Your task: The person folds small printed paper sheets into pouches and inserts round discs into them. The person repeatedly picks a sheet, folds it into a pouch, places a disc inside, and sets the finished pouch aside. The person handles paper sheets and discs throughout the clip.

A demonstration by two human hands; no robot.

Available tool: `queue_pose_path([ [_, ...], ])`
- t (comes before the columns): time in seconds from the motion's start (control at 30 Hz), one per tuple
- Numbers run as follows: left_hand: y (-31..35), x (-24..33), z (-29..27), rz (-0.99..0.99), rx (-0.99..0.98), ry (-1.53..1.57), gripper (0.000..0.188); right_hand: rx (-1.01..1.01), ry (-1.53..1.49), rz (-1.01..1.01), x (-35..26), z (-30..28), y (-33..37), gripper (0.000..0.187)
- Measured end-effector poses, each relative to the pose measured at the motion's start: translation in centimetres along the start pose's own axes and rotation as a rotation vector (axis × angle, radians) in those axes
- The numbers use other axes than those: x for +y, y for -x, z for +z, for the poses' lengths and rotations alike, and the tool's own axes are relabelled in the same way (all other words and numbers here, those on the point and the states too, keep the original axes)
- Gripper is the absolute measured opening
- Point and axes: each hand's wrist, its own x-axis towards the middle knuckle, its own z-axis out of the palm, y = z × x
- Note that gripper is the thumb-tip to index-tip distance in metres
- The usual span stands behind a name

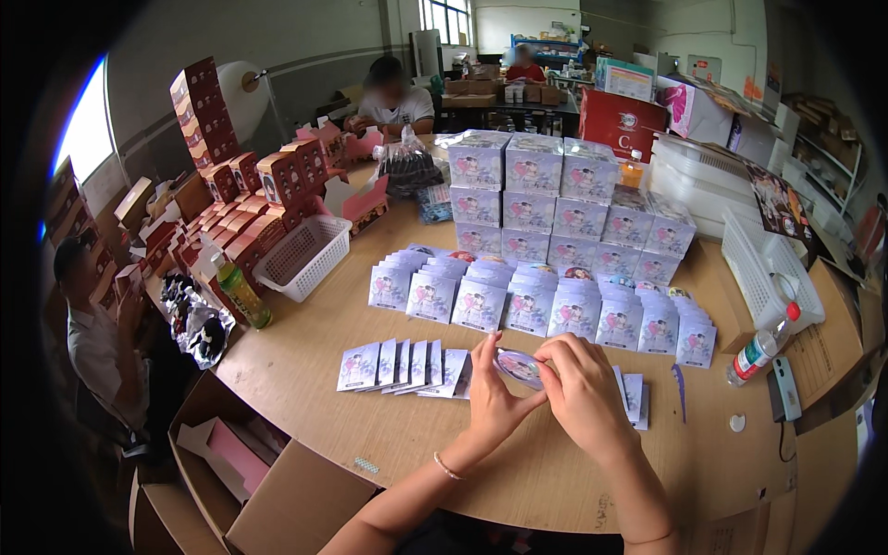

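A round glossy disc (pixel 520 367) with a printed picture sits tilted in both hands, above the counter (pixel 546 472) and on the near side of the long row of packets (pixel 530 308). It looks light and stiff, its smooth face probably slippery and easy to smudge, so the rim seems the best place to take hold. The left hand (pixel 498 396) has a nearly closed grip, forefinger and thumb bracketing the disc's edge; the right hand (pixel 585 393) pinches the opposite edge, its fingers curled in, though how firmly I cannot tell.

Nearer than the row lie overlapping flat packets (pixel 393 364), toward its left part, and a smaller bunch of packets (pixel 635 398), toward its right. Just behind the row stands a stack of printed boxes (pixel 530 176). Beyond the row's right end is a bottle with a red cap (pixel 763 345); beyond its left end, a white basket (pixel 305 261).
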Motion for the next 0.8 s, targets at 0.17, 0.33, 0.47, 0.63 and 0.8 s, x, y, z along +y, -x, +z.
queue_pose_path([
  [0.17, -0.2, 0.0, -0.6, 0.097, -0.062, -0.179, 0.102, -0.072, -0.182, 0.153, 0.4, -0.5, 0.2, 0.008],
  [0.33, -0.6, -0.1, -0.5, 0.147, -0.013, -0.153, 0.101, -0.093, -0.230, 0.148, 0.6, -0.6, 0.1, 0.009],
  [0.47, -0.7, -0.3, -0.6, 0.181, -0.020, -0.168, 0.101, -0.103, -0.233, 0.157, 0.6, -0.6, 0.1, 0.008],
  [0.63, -1.0, 0.1, -0.8, 0.164, -0.044, -0.179, 0.100, -0.065, -0.306, 0.252, 0.8, -0.6, 0.1, 0.005],
  [0.8, -1.1, 0.6, -1.1, 0.114, -0.096, -0.204, 0.101, 0.160, -0.366, 0.281, 0.9, -1.1, -0.2, 0.006],
])
